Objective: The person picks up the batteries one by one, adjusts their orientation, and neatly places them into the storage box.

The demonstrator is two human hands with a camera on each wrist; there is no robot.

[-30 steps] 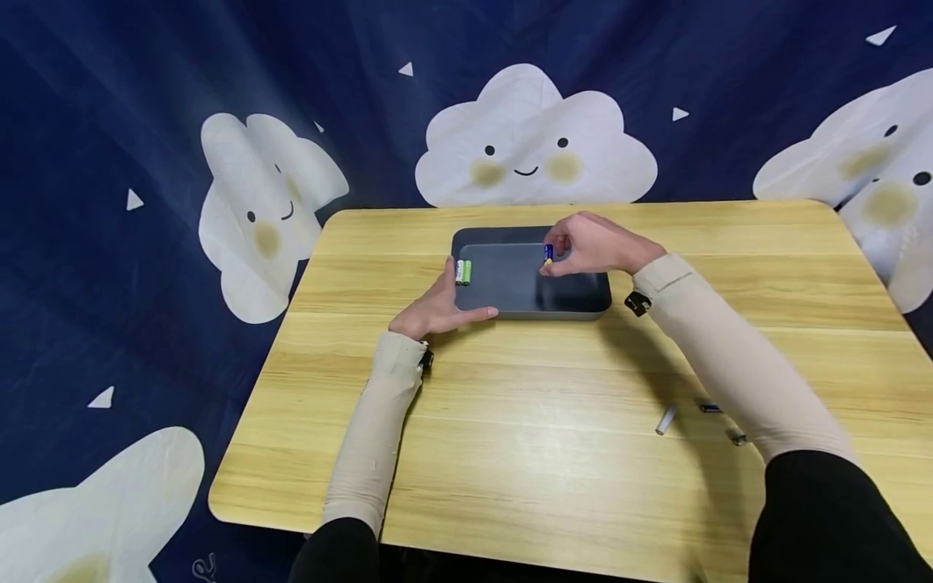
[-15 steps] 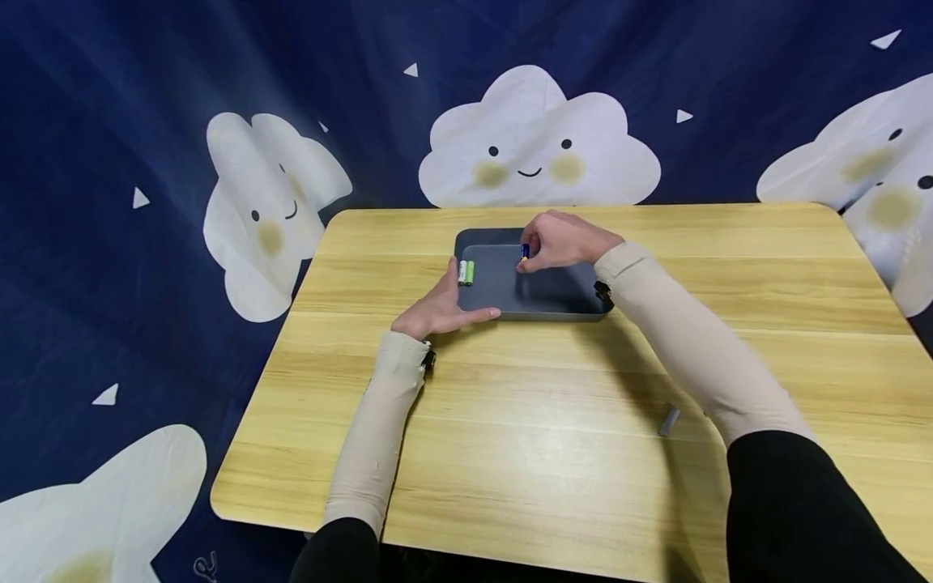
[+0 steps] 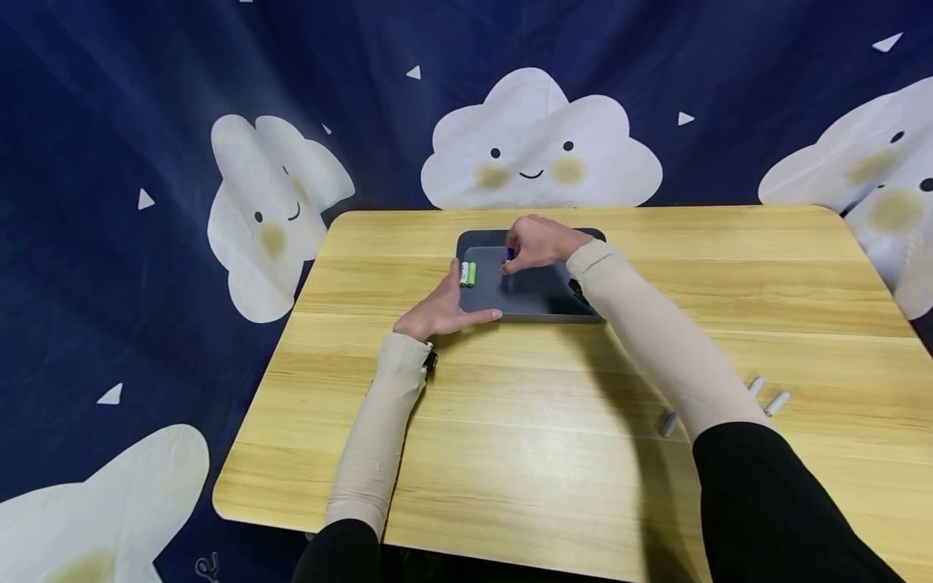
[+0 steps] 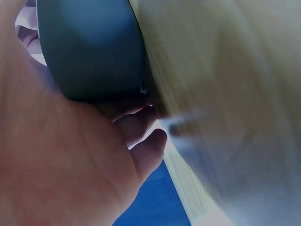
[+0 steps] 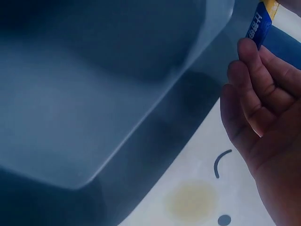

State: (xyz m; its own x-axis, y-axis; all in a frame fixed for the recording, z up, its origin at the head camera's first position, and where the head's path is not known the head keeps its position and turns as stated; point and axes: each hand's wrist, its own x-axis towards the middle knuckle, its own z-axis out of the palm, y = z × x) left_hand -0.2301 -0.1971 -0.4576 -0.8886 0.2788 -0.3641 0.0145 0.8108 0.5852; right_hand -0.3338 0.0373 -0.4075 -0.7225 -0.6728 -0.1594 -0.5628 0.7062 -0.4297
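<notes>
My right hand (image 3: 539, 241) pinches a blue and yellow battery (image 5: 260, 23) between thumb and fingertips. In the head view it hangs over the middle of a shallow dark grey tray (image 3: 547, 317), held upright. Spread around the tray's front left corner, my left hand (image 3: 440, 310) lays its thumb along the front wall and its fingers along the left side. Two batteries, a white one (image 3: 464, 274) and a green one (image 3: 472, 274), stand side by side inside the tray, against its left wall. The left wrist view shows the palm close to the tray's outer wall (image 4: 94, 52).
Loose grey-white batteries lie on the wooden table (image 3: 510, 453) at the right: one (image 3: 668, 424) left of my right forearm, and a pair beyond it, a farther battery (image 3: 756, 385) and a nearer battery (image 3: 777, 402). A dark blue curtain (image 3: 379, 129) with clouds hangs behind the table.
My right hand has moved left over the tray with the blue and yellow battery, toward the two batteries there. The left hand has kept its place at the corner.
</notes>
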